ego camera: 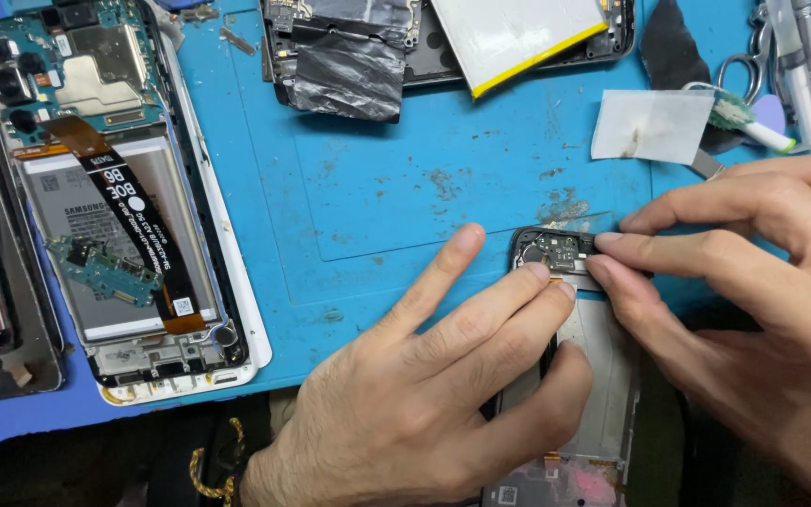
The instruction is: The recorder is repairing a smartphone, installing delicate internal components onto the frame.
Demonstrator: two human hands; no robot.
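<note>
A blue work mat (377,178) covers the desk, its surface scuffed and marked with grey smears and specks of dirt, with faint raised lines forming rectangles. Even, bright light falls on it from above. Below the mat's near edge lies dark shadow.

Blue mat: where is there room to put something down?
The blue mat is bare in the middle, between the opened white phone on the left, the taped phone above and the left hand below. The right side is crowded: right hand, white paper, scissors.
</note>
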